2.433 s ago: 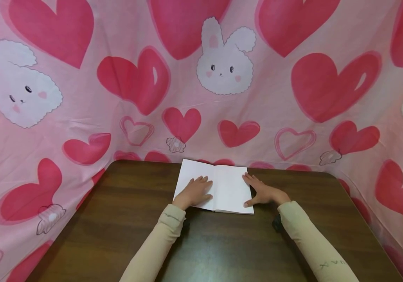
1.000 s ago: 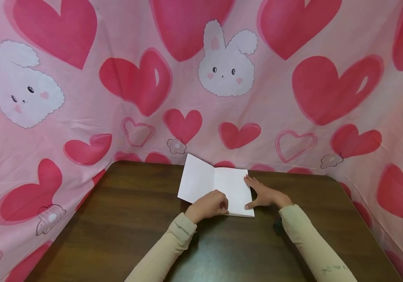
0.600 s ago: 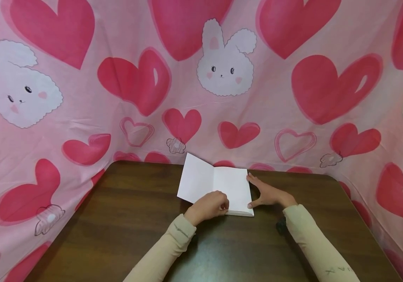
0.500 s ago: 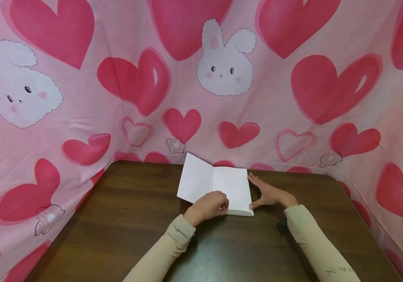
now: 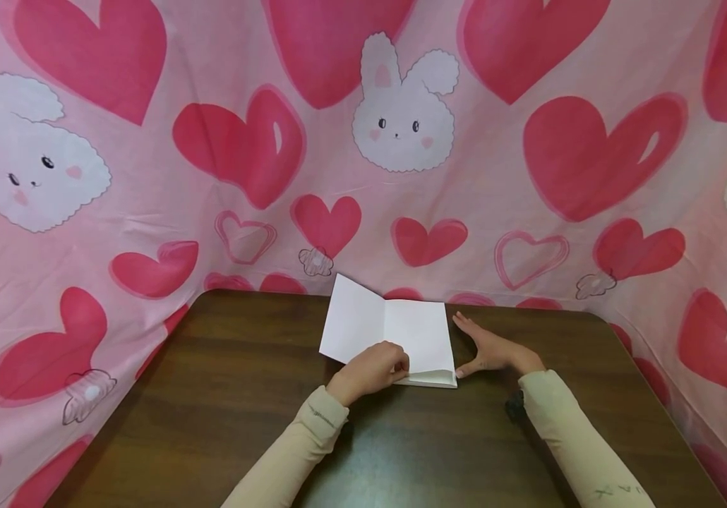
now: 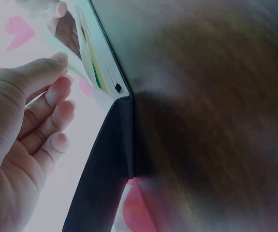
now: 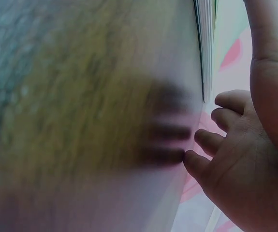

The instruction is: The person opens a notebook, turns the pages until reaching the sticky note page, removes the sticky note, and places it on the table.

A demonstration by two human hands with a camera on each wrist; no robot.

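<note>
The left hand [image 5: 368,370] seemingly pinches a page [image 5: 417,335] of the notebook [image 5: 352,321] to lift it, the right hand [image 5: 493,351] spread alongside.

Matt paper book [image 5: 395,324] — glossy wood table [image 5: 401,444]

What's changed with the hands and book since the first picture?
The left hand moved off the left page, rightward and nearer the person; its curled fingers seem to pinch the near edge of the right page, which now bows up. The left page tilts up. The right hand shifted right, from on the right page to beside it. The book stays open on the table.
</note>
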